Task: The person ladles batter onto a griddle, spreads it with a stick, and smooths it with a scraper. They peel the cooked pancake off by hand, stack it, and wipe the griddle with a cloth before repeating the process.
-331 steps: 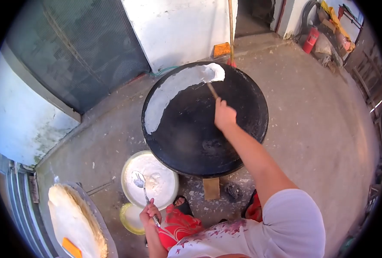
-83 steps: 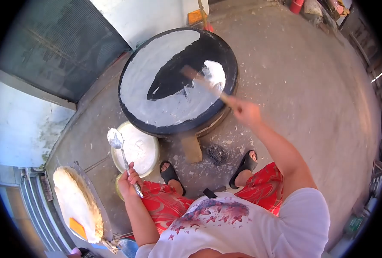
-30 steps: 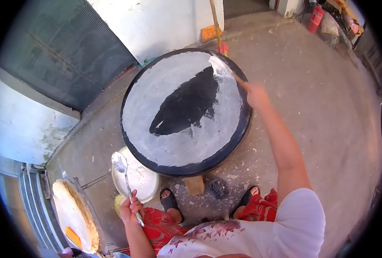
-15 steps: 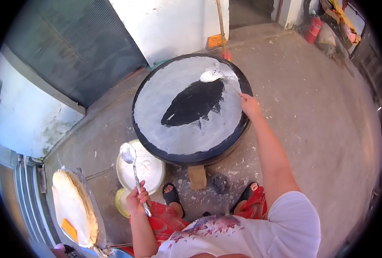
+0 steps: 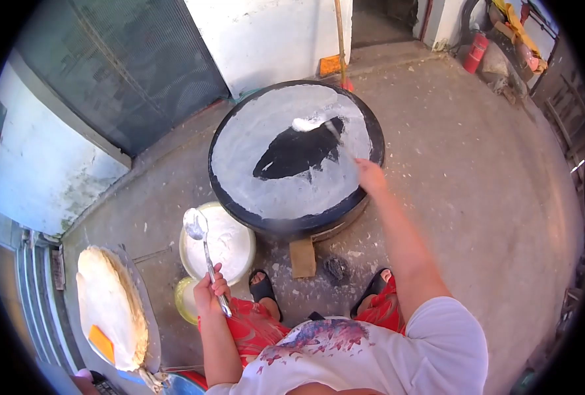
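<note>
My left hand (image 5: 211, 294) is wrapped round the handle of a large metal spoon (image 5: 195, 225), its bowl coated in white batter and raised over the tub. My right hand (image 5: 371, 176) grips the thin handle of a spreader (image 5: 336, 133), blurred by motion, whose far end is over the griddle. That round black griddle (image 5: 266, 224) carries a pale layer of batter (image 5: 292, 195) around a bare dark patch. A thick white dab of batter (image 5: 307, 124) lies at the patch's upper edge. Below left of the griddle stands a tub (image 5: 249, 260) of white batter.
A stack of thin round flatbreads (image 5: 111, 306) with an orange scraper (image 5: 101, 343) on it is at lower left. A yellowish bowl (image 5: 186, 304) sits beside the tub. Between griddle and feet are a brown block (image 5: 302, 258) and a dark clump (image 5: 336, 270). A red cylinder (image 5: 475, 53) stands far right.
My right hand has moved slightly left and toward me, drawing the spreader away from the thick dab. The dab has shifted left along the patch's edge. My left hand still holds the spoon.
</note>
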Motion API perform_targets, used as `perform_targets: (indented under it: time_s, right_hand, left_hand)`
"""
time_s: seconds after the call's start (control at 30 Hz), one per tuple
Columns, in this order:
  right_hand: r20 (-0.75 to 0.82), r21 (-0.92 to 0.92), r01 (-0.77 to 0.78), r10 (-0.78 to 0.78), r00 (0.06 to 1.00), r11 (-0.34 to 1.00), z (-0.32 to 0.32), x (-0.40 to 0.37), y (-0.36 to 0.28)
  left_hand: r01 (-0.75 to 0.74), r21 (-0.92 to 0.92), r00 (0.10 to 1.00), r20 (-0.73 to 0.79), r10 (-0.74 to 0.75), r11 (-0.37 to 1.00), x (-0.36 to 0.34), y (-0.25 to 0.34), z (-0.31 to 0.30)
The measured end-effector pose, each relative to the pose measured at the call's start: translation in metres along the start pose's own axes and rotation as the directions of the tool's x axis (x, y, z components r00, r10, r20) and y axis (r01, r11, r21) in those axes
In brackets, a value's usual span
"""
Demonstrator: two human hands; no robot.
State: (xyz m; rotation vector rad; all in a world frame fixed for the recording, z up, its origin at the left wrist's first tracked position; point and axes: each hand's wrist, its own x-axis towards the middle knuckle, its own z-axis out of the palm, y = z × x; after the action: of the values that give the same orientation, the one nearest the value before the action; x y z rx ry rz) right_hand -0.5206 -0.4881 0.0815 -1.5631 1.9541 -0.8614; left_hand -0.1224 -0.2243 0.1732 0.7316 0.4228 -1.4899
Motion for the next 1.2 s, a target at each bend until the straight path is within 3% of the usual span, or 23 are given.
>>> perform_targets:
  time_s: [0.03, 0.1, 0.13, 0.27, 0.33, 0.43, 0.47, 0.53, 0.67, 0.73, 0.77, 0.83, 0.87, 0.93, 0.97, 1.03, 1.1, 1.2]
  right_hand:
    - [0.000, 0.000, 0.001, -0.001, 1.000, 1.000, 0.007, -0.003, -0.011]
    - [0.187, -0.061, 0.063, -0.051, 0.981, 0.996, 0.004, -0.011, -0.048]
    - [0.206, -0.084, 0.027, -0.009, 0.978, 0.996, -0.007, -0.014, -0.063]
    - [0.075, -0.077, -0.097, 0.103, 0.992, 0.992, 0.009, -0.008, -0.064]
    - [0.192, -0.094, 0.116, -0.097, 0.977, 0.989, 0.018, -0.013, -0.065]
    - [0.343, -0.130, 0.238, -0.182, 0.922, 0.963, -0.006, -0.022, -0.064]
    - [0.344, -0.131, 0.239, -0.183, 0.921, 0.962, -0.016, -0.025, -0.066]
    - [0.158, -0.176, -0.015, 0.043, 0.986, 0.984, -0.029, -0.032, -0.065]
    - [0.110, -0.084, 0.061, -0.052, 0.993, 0.995, 0.020, -0.030, -0.040]
    - [0.278, -0.147, 0.201, -0.155, 0.948, 0.968, 0.020, -0.047, -0.070]
    - [0.283, -0.148, 0.204, -0.156, 0.946, 0.968, 0.006, -0.051, -0.078]
    - [0.447, -0.142, 0.222, -0.137, 0.884, 0.965, -0.020, -0.052, -0.092]
    - [0.449, -0.142, 0.229, -0.143, 0.882, 0.963, -0.021, -0.051, -0.090]
    - [0.236, -0.200, 0.075, -0.026, 0.971, 0.977, -0.015, -0.051, -0.078]
    - [0.241, -0.201, 0.075, -0.025, 0.970, 0.977, 0.001, -0.048, -0.065]
    - [0.229, -0.078, 0.252, -0.229, 0.946, 0.965, 0.034, -0.043, -0.050]
    - [0.310, -0.130, 0.308, -0.257, 0.915, 0.942, 0.028, -0.050, -0.068]
    - [0.442, -0.229, 0.390, -0.261, 0.858, 0.892, -0.029, -0.058, -0.105]
  left_hand:
    - [0.010, -0.015, 1.000, 0.019, -0.010, 1.000, 0.002, 0.002, -0.001]
    - [0.003, -0.003, 1.000, 0.011, -0.003, 1.000, -0.001, 0.001, 0.003]
    - [0.001, 0.009, 1.000, 0.001, -0.001, 1.000, -0.003, 0.001, 0.003]
    - [-0.007, 0.042, 1.000, 0.014, 0.007, 0.999, -0.003, 0.000, -0.004]
    - [-0.013, 0.038, 1.000, 0.026, 0.012, 0.999, -0.004, 0.002, -0.004]
    - [-0.019, 0.039, 0.999, 0.036, 0.018, 0.999, -0.007, 0.003, -0.006]
    - [-0.024, 0.043, 0.999, 0.039, 0.023, 0.999, -0.007, 0.004, -0.005]
    - [-0.032, 0.042, 0.999, 0.041, 0.030, 0.999, -0.006, 0.005, -0.007]
    - [-0.049, 0.076, 0.999, 0.015, 0.048, 0.996, -0.009, 0.004, -0.004]
    - [-0.029, 0.056, 0.999, 0.028, 0.027, 0.998, -0.008, 0.005, -0.007]
    - [-0.008, 0.038, 0.999, 0.046, 0.007, 0.999, -0.008, 0.006, -0.008]
    - [-0.019, 0.022, 0.999, 0.035, 0.018, 1.000, -0.011, 0.006, -0.005]
    - [-0.038, 0.053, 0.999, 0.030, 0.037, 0.998, -0.012, 0.006, -0.005]
    - [-0.058, 0.079, 0.998, 0.018, 0.056, 0.995, -0.012, 0.004, -0.007]
    - [-0.050, 0.077, 0.999, 0.024, 0.049, 0.996, -0.012, 0.005, -0.008]
    - [-0.047, 0.077, 0.999, 0.031, 0.045, 0.996, -0.011, 0.006, -0.007]
    - [-0.029, 0.071, 0.999, 0.028, 0.027, 0.997, -0.011, 0.006, -0.007]
    - [-0.016, 0.045, 0.999, 0.041, 0.015, 0.999, -0.013, 0.007, -0.009]
